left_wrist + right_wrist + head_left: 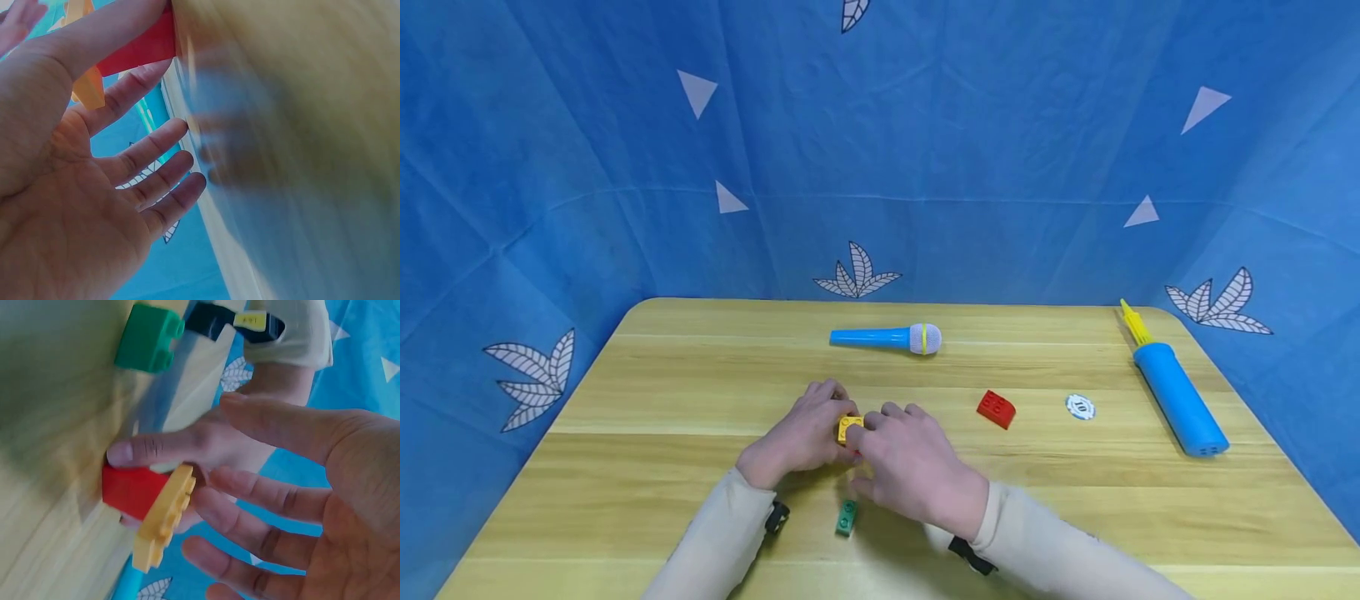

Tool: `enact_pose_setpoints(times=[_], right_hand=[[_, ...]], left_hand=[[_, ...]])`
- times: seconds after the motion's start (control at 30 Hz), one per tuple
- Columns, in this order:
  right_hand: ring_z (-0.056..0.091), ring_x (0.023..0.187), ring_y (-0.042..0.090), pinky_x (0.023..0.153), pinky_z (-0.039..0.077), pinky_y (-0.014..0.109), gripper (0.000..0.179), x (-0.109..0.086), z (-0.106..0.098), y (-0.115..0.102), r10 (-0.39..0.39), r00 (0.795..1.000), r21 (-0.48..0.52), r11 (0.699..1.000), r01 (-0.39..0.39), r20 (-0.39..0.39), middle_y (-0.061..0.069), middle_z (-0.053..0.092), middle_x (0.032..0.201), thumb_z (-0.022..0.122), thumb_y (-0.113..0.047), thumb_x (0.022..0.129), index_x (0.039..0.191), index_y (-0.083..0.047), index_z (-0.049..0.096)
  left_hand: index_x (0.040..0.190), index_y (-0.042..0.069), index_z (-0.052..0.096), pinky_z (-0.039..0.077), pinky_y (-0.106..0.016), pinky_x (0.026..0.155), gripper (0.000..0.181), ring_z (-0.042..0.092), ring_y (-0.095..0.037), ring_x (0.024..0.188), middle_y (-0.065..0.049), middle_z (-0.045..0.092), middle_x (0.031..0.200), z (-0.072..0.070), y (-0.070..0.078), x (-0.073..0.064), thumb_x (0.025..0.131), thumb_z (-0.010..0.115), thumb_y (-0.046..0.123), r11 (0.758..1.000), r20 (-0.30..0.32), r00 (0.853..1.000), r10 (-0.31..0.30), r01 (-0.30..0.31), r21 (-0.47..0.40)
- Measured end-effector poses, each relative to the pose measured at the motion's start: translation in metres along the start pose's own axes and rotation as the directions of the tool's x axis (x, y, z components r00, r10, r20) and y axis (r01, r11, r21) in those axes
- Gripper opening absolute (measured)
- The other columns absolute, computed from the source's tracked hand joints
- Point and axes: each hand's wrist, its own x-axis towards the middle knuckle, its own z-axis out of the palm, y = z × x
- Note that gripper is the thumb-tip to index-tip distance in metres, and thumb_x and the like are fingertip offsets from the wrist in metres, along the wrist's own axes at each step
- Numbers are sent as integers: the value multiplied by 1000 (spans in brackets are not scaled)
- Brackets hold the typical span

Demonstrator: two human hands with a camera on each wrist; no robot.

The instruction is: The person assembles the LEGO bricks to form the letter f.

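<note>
My left hand (801, 433) pinches a red toy brick (131, 490) between thumb and forefinger, low against the wooden table. Its other fingers extend loosely in the left wrist view. On top of the red brick sits a yellow toy brick (850, 423), tilted to it in the right wrist view (164, 519). My right hand (917, 475) is just right of the yellow brick, fingers loosely extended; one fingertip is close to the brick, and contact is unclear. Nearer to me, between the wrists, a small green toy brick (846, 517) stands on the table.
Another red brick (996, 409) lies to the right, beside a white round chip (1080, 407). A blue toy microphone (880, 337) lies at the back of the table (700, 367). Near the right edge lies a blue hand pump (1180, 400) with a yellow nozzle.
</note>
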Motion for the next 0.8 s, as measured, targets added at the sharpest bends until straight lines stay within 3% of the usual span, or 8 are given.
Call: enact_pose_setpoints(times=[0.2,0.4,0.63,0.8], right_hand=[[57,80,14,65,40,29,47,-2,3,-12,5,991,-11,1000,-4,133,-7,66,99,77,-58,77,110,-25,70],[60,82,14,68,42,32,66,-4,14,-19,1,984,-60,998,10,177,-6,67,104,73,-67,75,122,-22,65],[61,103,17,80,47,39,61,-6,21,-24,-12,980,-50,998,23,198,-5,64,123,72,-69,74,109,-19,67],[59,96,17,76,45,38,57,-6,24,-27,-20,978,-52,998,32,206,-6,62,126,72,-69,75,102,-19,66]], left_hand=[[101,11,70,38,-43,89,33,43,-28,105,-5,50,114,1,0,0,75,87,22,1000,-2,1000,0,0,19],[100,12,70,37,-41,90,35,41,-26,105,-3,49,111,3,-1,1,73,89,24,999,10,1000,-24,24,23],[100,12,69,37,-42,91,38,41,-26,105,-2,48,110,2,1,1,73,90,29,999,9,999,-42,41,14],[102,12,70,38,-42,92,40,40,-25,106,-2,48,113,2,1,0,72,90,31,999,18,998,-52,51,15]])
